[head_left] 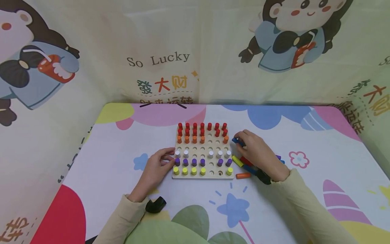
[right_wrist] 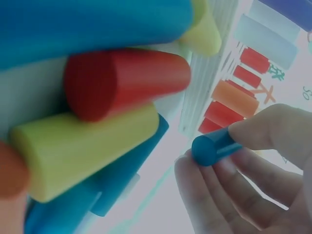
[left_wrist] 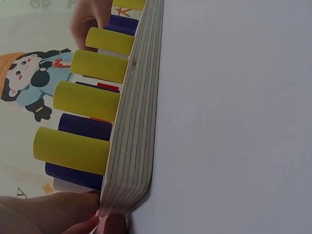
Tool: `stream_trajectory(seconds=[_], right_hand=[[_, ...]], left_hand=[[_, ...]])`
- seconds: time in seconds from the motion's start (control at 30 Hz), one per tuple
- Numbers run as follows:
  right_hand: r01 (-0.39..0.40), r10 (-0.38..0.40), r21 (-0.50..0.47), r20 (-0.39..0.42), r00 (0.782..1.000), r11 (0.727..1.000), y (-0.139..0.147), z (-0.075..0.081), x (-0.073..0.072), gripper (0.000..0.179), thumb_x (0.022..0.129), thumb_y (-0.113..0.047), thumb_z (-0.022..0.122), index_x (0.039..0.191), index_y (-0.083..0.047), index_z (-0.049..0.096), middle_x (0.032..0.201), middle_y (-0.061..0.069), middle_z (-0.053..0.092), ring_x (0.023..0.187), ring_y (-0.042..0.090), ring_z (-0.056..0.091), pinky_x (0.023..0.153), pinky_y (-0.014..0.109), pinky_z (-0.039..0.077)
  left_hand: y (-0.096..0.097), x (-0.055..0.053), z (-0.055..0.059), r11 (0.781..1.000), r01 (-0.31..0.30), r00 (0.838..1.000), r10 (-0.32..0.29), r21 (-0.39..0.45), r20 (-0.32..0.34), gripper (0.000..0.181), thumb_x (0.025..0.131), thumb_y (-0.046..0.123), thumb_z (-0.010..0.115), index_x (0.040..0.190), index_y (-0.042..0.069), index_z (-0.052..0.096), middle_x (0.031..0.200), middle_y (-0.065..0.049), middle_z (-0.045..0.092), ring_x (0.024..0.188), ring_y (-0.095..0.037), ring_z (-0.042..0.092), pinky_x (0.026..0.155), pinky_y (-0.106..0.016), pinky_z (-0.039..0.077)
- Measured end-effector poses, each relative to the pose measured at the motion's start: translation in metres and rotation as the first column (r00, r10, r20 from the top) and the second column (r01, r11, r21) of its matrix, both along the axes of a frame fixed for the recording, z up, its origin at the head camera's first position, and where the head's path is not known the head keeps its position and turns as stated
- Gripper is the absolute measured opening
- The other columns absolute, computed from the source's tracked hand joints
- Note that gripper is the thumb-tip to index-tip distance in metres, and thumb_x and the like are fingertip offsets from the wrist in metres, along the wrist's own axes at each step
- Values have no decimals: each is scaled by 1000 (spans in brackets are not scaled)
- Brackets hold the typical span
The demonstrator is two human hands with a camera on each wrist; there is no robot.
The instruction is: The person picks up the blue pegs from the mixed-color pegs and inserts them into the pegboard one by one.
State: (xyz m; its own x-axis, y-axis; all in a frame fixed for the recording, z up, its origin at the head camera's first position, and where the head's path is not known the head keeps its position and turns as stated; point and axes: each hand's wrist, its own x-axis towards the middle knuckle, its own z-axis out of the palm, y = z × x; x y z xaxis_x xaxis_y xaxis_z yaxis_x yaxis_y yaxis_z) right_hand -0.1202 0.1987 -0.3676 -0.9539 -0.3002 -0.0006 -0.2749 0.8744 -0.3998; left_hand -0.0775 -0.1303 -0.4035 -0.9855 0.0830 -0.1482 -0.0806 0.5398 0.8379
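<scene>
A wooden pegboard (head_left: 203, 178) lies on the table, holding rows of red pegs (head_left: 195, 126), orange pegs (head_left: 194, 139), white pegs (head_left: 211, 154), purple pegs (head_left: 194, 162) and yellow pegs (head_left: 194, 171). Bare holes run between the orange and white rows, with others scattered. My left hand (head_left: 156, 167) grips the board's left edge; in the left wrist view the thumb and a fingertip pinch its corner. Beyond the right edge, my right hand (head_left: 259, 149) pinches a blue peg (right_wrist: 209, 148) between thumb and fingers, off the board.
Loose pegs lie right of the board, partly under my right forearm: a yellow peg (head_left: 237, 161), a red peg (right_wrist: 131, 83), an orange peg (head_left: 243, 176) and several blue ones. A patterned cloth (head_left: 115, 189) covers the table; printed curtains (head_left: 213, 67) stand behind and at the sides.
</scene>
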Motion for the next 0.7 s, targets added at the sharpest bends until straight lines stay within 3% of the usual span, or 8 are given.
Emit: stream_trajectory(seconds=[0.5, 0.7], right_hand=[[-15, 15, -120, 5, 1000, 993, -3, 8, -4, 29, 89, -10, 72, 116, -2, 63, 108, 13, 67, 94, 26, 68, 85, 43, 58], [-61, 59, -154, -15, 998, 986, -5, 11, -5, 29, 90, -10, 71, 117, -3, 64, 108, 11, 68, 91, 23, 67, 83, 41, 59]], left_hand=[[-7, -4, -6, 994, -3, 998, -4, 112, 62, 42, 92, 13, 70, 133, 12, 61, 123, -6, 67, 105, -18, 64, 86, -26, 56], [-8, -5, -6, 990, -5, 997, -6, 142, 82, 42, 93, 14, 70, 134, 12, 61, 119, -6, 68, 105, -18, 65, 87, -26, 56]])
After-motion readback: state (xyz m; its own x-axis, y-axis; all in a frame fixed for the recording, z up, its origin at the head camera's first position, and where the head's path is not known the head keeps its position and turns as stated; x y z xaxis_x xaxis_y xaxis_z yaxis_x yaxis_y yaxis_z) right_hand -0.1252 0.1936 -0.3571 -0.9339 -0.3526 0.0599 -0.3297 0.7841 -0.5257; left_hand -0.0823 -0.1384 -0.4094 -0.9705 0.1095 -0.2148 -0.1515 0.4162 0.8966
